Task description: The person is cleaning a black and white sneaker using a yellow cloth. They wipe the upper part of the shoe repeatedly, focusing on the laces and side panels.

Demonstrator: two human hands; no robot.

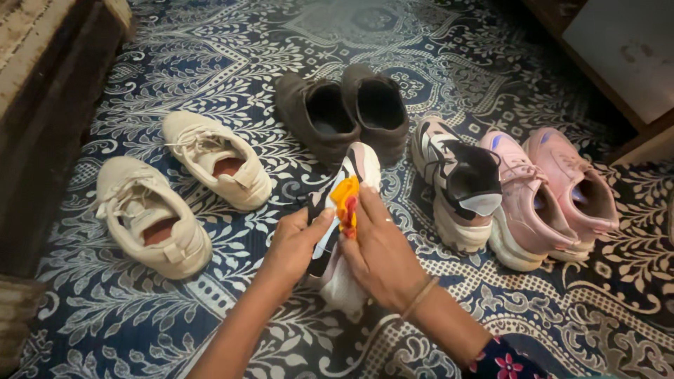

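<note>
Two hands met on one white-and-black sneaker point(342, 231) held above the patterned carpet point(449, 63). The left hand point(298, 242) gripped its side, fingers curled shut around it; the right hand point(379, 253) pinched an orange-yellow cloth point(346, 200) against the upper. Wiping well likely called for a steady left grip and short, firm strokes. Both wrists angled inward.

Held sneaker point(342, 231) — between two shoe pairs point(184, 189) point(519, 193).

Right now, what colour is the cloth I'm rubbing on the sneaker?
Yellow-orange with red patches; the cloth shows best in the head view, pressed against the sneaker.
</note>
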